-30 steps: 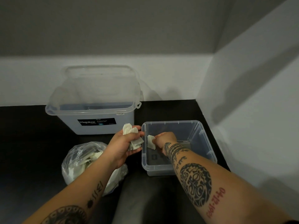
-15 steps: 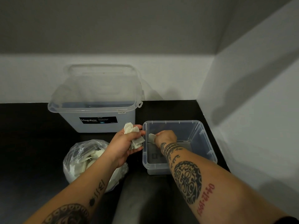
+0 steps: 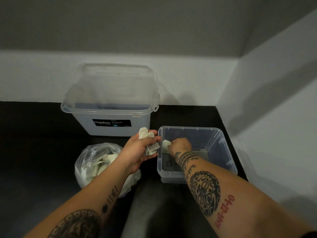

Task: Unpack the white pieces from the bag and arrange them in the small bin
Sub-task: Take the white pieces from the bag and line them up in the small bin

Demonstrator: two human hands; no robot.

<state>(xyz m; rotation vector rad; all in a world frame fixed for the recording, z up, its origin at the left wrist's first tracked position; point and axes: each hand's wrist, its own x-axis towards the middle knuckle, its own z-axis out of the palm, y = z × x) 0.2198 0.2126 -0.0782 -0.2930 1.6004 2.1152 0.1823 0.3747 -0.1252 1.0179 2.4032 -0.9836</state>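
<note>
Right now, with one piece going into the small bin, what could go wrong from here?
1. The left hand grips a bunch of white pieces outside the small clear bin's left rim; one might slip onto the black counter.
2. The right hand pinches a single white piece near the left wall; released there, it may land crumpled, not arranged.
3. The left forearm crosses the plastic bag and could drag it.

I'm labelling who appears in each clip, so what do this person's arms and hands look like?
Both hands are bare, no gloves or watch. Behind the left hand, the forearm has small black marks, a dot and a large dark round tattoo. Behind the right hand: black wrist bands, a round black ornamental tattoo and red date-like digits.
</note>
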